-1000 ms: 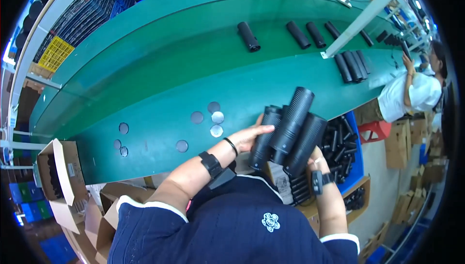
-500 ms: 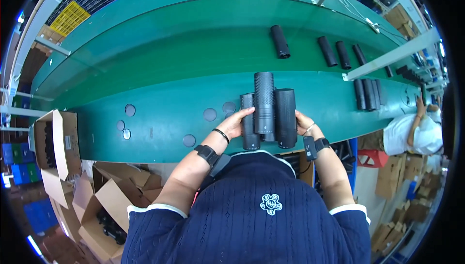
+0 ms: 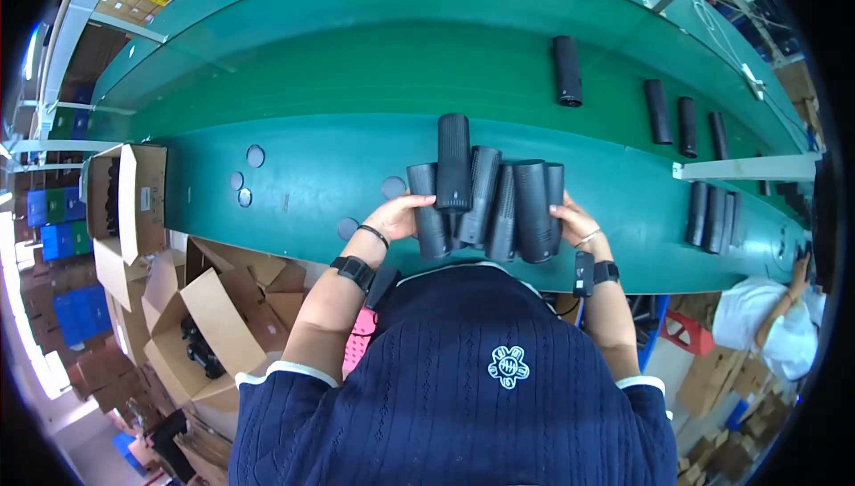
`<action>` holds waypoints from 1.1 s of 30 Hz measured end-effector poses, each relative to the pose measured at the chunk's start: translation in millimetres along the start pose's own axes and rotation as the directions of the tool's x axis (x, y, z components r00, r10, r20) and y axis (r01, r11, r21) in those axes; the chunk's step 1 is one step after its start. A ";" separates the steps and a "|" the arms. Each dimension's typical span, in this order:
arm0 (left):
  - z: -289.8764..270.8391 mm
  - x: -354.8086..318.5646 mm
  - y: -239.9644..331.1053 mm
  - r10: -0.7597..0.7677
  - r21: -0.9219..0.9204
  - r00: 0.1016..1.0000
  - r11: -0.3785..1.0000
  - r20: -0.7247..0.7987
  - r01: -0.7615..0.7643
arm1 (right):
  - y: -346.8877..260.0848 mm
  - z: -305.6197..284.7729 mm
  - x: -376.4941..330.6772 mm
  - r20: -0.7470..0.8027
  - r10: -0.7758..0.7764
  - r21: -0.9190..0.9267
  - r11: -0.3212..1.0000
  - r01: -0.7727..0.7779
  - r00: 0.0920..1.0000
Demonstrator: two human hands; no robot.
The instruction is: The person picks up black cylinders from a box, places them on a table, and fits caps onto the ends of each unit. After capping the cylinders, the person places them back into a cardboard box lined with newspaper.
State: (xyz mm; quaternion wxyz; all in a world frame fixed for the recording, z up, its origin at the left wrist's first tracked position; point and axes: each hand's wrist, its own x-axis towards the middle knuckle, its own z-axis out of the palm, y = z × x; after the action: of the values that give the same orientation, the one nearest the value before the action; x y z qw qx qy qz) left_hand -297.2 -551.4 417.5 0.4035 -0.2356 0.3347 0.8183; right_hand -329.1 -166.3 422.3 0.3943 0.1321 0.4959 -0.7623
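Near the front edge of the green workbench, both hands clasp a bunch of black cylinders (image 3: 534, 211) from its two sides. The cylinders have ribbed or dotted walls and fan out side by side. My left hand (image 3: 398, 216) presses the left side, thumb against one black cylinder (image 3: 453, 163) that rides higher than the others. On the right side, my right hand (image 3: 576, 221) has its fingers against the outermost cylinder (image 3: 556, 201). Whether the bunch rests on the bench cannot be told. Small dark discs (image 3: 393, 187) lie beside my left hand.
Black tubes lie on the green belt (image 3: 566, 72) and in a row at the right (image 3: 713, 219). More discs (image 3: 256, 155) lie at left. Open cardboard boxes (image 3: 142, 205) stand left of the bench. A metal post (image 3: 748, 168) and another person (image 3: 770, 321) are at the right.
The bunch has spread wider, and more cylinders show between my hands. A different cylinder now stands highest, toward the left. My hands are farther apart, and the view has shifted.
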 end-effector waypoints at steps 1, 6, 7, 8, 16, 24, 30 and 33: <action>-10.5 4.0 1.6 -0.078 -0.026 0.997 0.997 -0.005 0.077 | -2.2 -4.9 0.3 -0.036 0.001 -0.043 0.999 -0.003 0.999; -6.8 4.6 8.8 0.058 0.098 0.997 0.994 -0.042 -0.054 | -2.5 -30.8 8.8 -0.234 -0.125 -0.320 0.946 0.045 0.964; -5.4 5.5 11.9 0.050 0.100 0.998 0.994 -0.039 -0.046 | 1.6 -35.4 8.5 -0.320 -0.219 -0.476 0.879 0.043 0.922; -7.5 6.1 16.8 0.006 0.125 0.995 0.992 -0.100 0.006 | -4.3 -23.5 4.6 -0.355 -0.222 -0.479 0.877 0.027 0.908; 9.7 5.7 27.1 0.065 0.335 0.926 0.940 -0.372 0.069 | 18.2 -20.1 10.1 -0.595 -0.579 -0.802 0.381 -0.460 0.558; 19.2 -6.4 42.6 0.272 0.726 0.850 0.667 -0.450 0.171 | 10.7 1.7 12.0 -0.667 -0.563 -0.732 0.376 -0.568 0.488; 24.3 27.8 60.3 0.883 0.971 0.464 -0.048 -0.069 0.235 | 10.5 -2.2 1.6 -0.690 -0.567 -0.719 0.461 -0.520 0.450; 45.7 58.6 86.1 0.839 0.964 0.544 -0.156 0.013 0.218 | 7.7 7.9 -6.8 -0.603 -0.696 -0.778 0.408 -0.478 0.389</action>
State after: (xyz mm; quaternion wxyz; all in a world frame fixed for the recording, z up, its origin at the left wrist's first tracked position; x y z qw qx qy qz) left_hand -405.9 -527.0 440.2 0.0126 -0.0519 0.9722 0.2281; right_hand -317.5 -171.4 425.0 -0.0139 0.2460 0.9522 -0.1807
